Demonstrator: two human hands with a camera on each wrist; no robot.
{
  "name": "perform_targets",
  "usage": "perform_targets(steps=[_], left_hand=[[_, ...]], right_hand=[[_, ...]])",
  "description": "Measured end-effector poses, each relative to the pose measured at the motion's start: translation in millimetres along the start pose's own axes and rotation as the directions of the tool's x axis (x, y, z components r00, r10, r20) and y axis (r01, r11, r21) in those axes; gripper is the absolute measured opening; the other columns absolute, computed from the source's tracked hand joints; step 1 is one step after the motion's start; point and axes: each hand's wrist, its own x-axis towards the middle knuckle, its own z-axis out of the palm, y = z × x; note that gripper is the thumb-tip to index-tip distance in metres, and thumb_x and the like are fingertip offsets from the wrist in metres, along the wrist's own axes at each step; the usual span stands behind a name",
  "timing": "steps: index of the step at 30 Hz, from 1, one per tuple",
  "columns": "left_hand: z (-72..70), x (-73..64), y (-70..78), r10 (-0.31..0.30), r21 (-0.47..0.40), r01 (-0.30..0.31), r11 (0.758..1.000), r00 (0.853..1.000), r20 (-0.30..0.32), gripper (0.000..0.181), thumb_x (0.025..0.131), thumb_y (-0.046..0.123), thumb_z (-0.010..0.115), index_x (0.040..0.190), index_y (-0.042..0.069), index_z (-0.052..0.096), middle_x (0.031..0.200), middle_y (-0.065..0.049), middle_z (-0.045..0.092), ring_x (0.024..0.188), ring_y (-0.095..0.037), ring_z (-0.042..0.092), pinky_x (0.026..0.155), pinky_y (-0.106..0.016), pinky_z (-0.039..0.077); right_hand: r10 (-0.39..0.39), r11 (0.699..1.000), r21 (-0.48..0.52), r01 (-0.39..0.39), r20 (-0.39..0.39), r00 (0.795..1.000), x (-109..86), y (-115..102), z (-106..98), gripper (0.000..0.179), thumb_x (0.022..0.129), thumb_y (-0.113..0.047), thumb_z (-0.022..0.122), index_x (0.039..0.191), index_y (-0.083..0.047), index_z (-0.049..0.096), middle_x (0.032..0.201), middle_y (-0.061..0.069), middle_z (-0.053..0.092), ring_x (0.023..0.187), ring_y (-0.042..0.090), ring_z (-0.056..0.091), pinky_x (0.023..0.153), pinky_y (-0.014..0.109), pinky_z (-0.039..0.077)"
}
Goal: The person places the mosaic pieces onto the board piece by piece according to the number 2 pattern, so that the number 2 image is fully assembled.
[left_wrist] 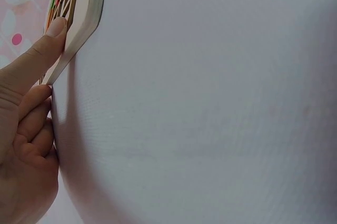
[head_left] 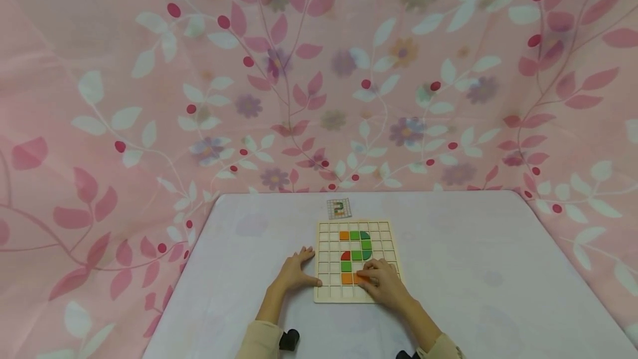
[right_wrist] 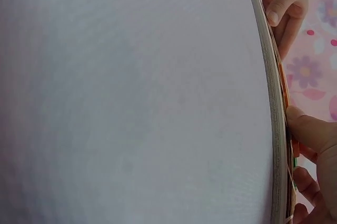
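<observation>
A pale wooden grid board (head_left: 323,295) lies on the table with coloured tiles in its cells. My left hand (head_left: 294,273) steadies its left edge, the thumb (left_wrist: 57,28) resting on the rim and the other fingers against the side. Over the lower middle of the grid, my right hand (head_left: 386,287) pinches an orange tile (right_wrist: 296,149), partly covered by the fingers. Left of it lie an orange square (head_left: 346,278) and, above that, a green square (head_left: 346,266). A red rounded tile (head_left: 346,256) and several green and teal tiles (head_left: 366,244) continue upward to another orange square (head_left: 344,235).
A small pattern card (head_left: 339,209) showing a similar coloured figure lies just behind the board. White cloth (head_left: 463,248) covers the table. Pink floral fabric (head_left: 309,71) hangs behind and at the sides.
</observation>
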Motion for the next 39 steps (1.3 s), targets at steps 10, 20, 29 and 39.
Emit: perform_targets(steps=[10,20,29,39], left_hand=[[-0.2,2.0,-1.6,-0.004,-0.017,0.005,1.0,1.0,0.006,0.086,0.063,0.026,0.087,0.134,-0.003,0.048,0.145,-0.018,0.039,0.134,-0.051,0.022,0.11,-0.062,0.014],[-0.4,3.1,-3.6,0.009,-0.013,-0.009,1.0,1.0,0.001,0.086,0.063,0.027,0.087,0.134,-0.004,0.049,0.145,-0.018,0.04,0.135,-0.048,0.024,0.11,-0.062,0.015],[0.8,2.9,-5.0,-0.006,-0.022,0.006,1.0,1.0,0.004,0.087,0.063,0.028,0.086,0.135,-0.003,0.048,0.146,-0.017,0.039,0.135,-0.05,0.022,0.11,-0.062,0.015],[1.6,2.5,-6.3,0.001,-0.013,-0.001,1.0,1.0,0.004,0.087,0.064,0.029,0.086,0.135,-0.003,0.048,0.146,-0.017,0.039,0.135,-0.051,0.022,0.11,-0.063,0.016]], right_hand=[[0.004,1.0,0.018,-0.005,0.012,1.0,-4.6,3.4,-7.5,0.018,0.072,-0.012,0.08,0.09,-0.011,0.077,0.088,-0.006,0.063,0.08,0.007,0.047,0.069,0.032,0.04],[-0.024,0.999,-0.021,0.025,0.035,0.999,-7.3,6.6,-15.1,0.011,0.074,-0.011,0.078,0.085,-0.014,0.078,0.09,-0.005,0.063,0.082,0.011,0.049,0.068,0.032,0.036],[0.031,0.999,-0.026,-0.029,0.059,0.998,-9.7,5.8,-16.3,0.008,0.074,-0.013,0.078,0.083,-0.014,0.078,0.09,-0.006,0.067,0.085,0.014,0.055,0.07,0.036,0.042],[0.069,0.997,-0.021,-0.07,-0.055,0.996,-12.9,8.9,-4.6,0.015,0.068,-0.014,0.082,0.082,-0.012,0.078,0.089,-0.002,0.063,0.082,0.011,0.049,0.067,0.03,0.036]])
